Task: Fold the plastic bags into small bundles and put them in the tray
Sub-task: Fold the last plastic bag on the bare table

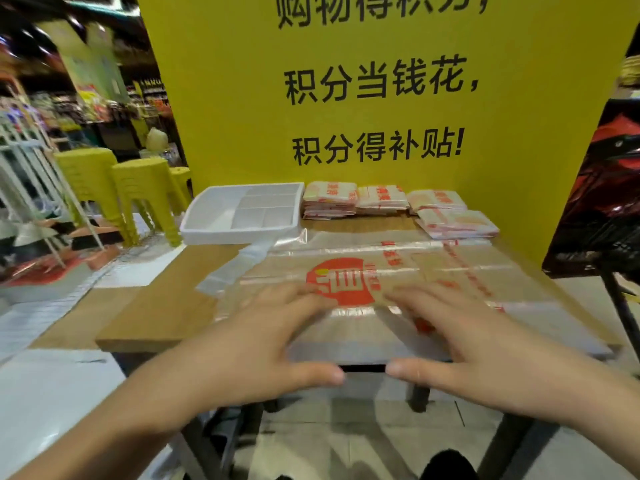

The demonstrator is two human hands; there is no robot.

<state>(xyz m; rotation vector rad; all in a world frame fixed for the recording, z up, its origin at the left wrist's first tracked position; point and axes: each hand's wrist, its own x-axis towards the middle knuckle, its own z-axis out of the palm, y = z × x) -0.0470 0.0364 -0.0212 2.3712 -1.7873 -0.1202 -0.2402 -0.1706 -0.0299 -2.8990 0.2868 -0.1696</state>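
Pressing one spread plastic bag (381,268) flat on the surface (166,306).
Left hand (263,337) and right hand (460,344) side by side on it, each grip wide, fingers straight; behind, one white tray (221,216) and four folded stacks (329,200).

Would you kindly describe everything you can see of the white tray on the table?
The white tray looks like rigid plastic: rectangular, shallow, with one large section at left and smaller divided compartments at right. It sits flat at the far left corner of the table, with no bundles visible inside. A stack of folded bags lies beside its right wall.
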